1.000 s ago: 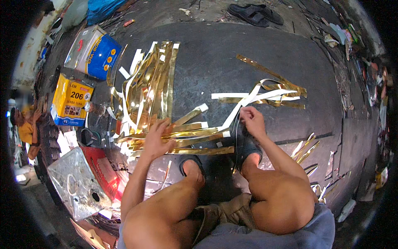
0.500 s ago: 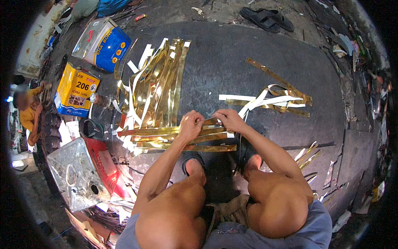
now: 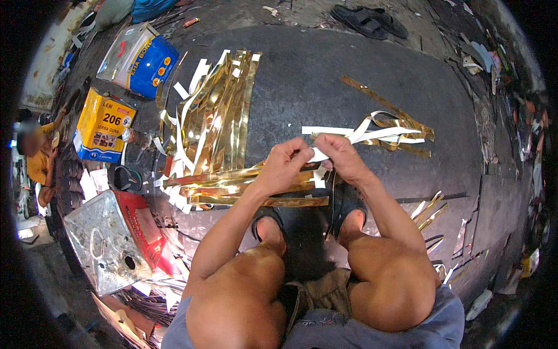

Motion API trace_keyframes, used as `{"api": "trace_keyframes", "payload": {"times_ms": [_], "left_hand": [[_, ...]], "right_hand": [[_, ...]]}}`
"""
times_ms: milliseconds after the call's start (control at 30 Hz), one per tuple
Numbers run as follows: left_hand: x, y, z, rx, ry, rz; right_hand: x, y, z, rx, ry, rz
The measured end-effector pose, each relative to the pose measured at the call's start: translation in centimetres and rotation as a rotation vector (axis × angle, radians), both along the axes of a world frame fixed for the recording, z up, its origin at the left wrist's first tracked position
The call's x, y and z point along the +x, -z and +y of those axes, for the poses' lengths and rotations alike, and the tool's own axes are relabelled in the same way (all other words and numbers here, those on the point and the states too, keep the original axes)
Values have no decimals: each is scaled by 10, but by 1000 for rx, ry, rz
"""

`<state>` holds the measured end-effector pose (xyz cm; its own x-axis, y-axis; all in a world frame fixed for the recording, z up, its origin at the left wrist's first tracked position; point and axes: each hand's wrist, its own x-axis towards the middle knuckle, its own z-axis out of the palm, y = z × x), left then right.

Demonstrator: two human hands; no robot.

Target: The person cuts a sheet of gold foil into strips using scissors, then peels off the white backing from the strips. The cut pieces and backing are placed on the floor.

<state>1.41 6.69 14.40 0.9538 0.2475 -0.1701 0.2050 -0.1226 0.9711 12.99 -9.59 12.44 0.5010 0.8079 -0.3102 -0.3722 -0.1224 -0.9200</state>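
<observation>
Spread over much of the littered floor, a dark flat sheet (image 3: 302, 75) is bordered by debris along its right edge and by tins along its left. Beyond the left edge, a person in yellow (image 3: 36, 166) can be seen in the background. Near the sheet's near-left corner, a dented metal tin with a red side (image 3: 104, 247) is tilted, while a blue-and-silver tin (image 3: 136, 61) and a yellow tin (image 3: 102, 125) are set farther up that side. The left half is covered by a large pile of gold strips (image 3: 224, 128), from which more are fanned toward the near edge. A smaller bundle of gold and white strips (image 3: 386, 138) is laid right of the middle, and between the two a broad dark stretch is left for moving, continued up to the far edge, near which dark sandals (image 3: 369, 22) are placed. Less room is given at the near edge, which is crowded by the wearer's feet and knees. Above the fanned strips, the left hand (image 3: 285, 166) and right hand (image 3: 344, 160) are brought together, fingertips pinched on a white strip end (image 3: 318, 155); its further course is hidden by the hands.
</observation>
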Motion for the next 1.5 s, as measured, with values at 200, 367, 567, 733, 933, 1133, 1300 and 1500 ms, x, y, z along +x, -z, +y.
{"api": "trace_keyframes", "payload": {"times_ms": [200, 367, 567, 733, 933, 1133, 1300, 1500], "left_hand": [[-49, 41, 128, -606, -722, -294], [-176, 95, 276, -626, -1411, -333], [-140, 68, 222, 380, -1299, -181], [-70, 69, 50, 793, -288, 72], [-69, 111, -17, 618, -274, 283], [-76, 116, -13, 488, -258, 312], [-53, 102, -13, 356, -234, 229], [-23, 15, 3, 166, -88, -57]], "right_hand": [[82, 18, -110, 288, 860, 495], [195, 106, -320, 202, 1663, 505], [176, 95, -317, -313, 1386, -258], [45, 76, -69, -808, -82, -1074], [-51, 123, 25, -487, -302, -1186], [-58, 148, 20, -448, -252, -1150], [-45, 128, 19, -319, -148, -675], [-24, 3, 11, -56, -88, 203]]}}
